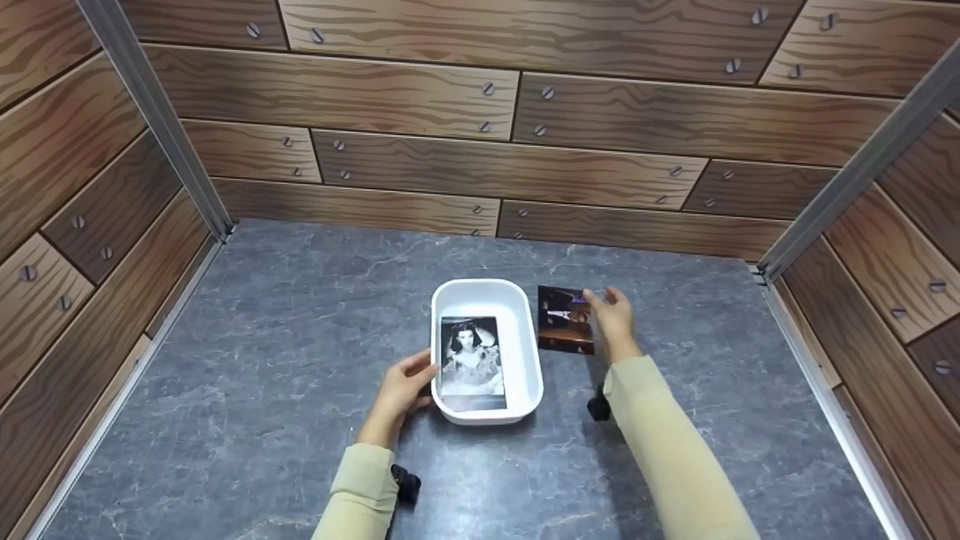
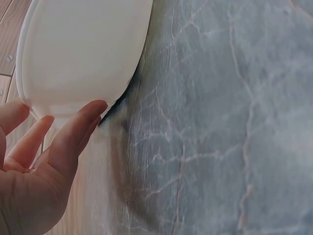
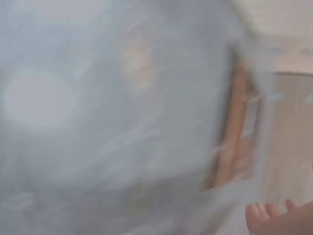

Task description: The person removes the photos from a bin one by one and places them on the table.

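Photo (image 1: 564, 336), rectangular, beside round-cornered tray (image 1: 519, 352)

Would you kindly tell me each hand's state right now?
Left hand: open, touching the white container.
Right hand: open, at the edge of the dark photo.

Looks like a staged booth, perhaps in a lab, walled on three sides by panels (image 1: 405, 157) printed as screwed wooden planks, edged with metal corner posts (image 1: 157, 112), set around a grey marble-patterned surface (image 1: 315, 300)
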The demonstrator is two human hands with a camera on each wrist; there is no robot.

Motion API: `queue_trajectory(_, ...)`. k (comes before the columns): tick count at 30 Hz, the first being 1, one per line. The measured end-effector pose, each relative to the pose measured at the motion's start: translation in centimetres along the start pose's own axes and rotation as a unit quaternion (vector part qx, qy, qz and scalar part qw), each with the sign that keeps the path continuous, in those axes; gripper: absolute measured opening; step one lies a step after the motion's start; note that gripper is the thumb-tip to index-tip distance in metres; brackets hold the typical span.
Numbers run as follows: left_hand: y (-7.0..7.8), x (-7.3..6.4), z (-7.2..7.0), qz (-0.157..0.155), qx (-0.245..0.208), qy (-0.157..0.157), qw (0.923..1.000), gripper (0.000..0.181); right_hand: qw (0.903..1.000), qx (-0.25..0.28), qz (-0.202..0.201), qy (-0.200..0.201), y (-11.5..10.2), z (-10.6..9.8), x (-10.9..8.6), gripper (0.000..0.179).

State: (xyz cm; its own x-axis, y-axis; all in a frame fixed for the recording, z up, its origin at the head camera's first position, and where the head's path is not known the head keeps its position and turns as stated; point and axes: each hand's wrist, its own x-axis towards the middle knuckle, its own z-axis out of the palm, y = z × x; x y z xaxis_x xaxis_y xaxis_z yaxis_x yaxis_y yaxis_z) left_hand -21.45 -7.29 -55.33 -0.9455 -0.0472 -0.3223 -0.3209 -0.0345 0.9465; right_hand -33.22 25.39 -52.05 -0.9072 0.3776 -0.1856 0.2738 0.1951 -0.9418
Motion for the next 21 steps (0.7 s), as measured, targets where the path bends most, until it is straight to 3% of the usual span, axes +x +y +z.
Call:
queue_trajectory(4,0.1,-0.2,0.1,-0.002,0.002,-0.001,1.0000,0.047,0.9971,0.073,-0.005,-0.019,-2.6,0.4,-1.3,0.067)
queue_trajectory(10,0.3,-0.2,0.0,-0.004,0.010,0.001,0.9999,0.047,0.9911,0.118,-0.028,-0.055,-4.7,3.1,-4.9,0.062)
queue_trajectory(15,0.3,-0.3,0.0,0.000,0.008,0.001,1.0000,0.047,0.9855,0.119,-0.066,-0.102,-3.8,6.6,-8.9,0.058)
queue_trajectory(21,0.3,-0.2,0.1,-0.004,0.010,0.001,0.9999,0.046,0.9863,0.081,-0.016,-0.143,-1.7,9.8,-11.7,0.062)
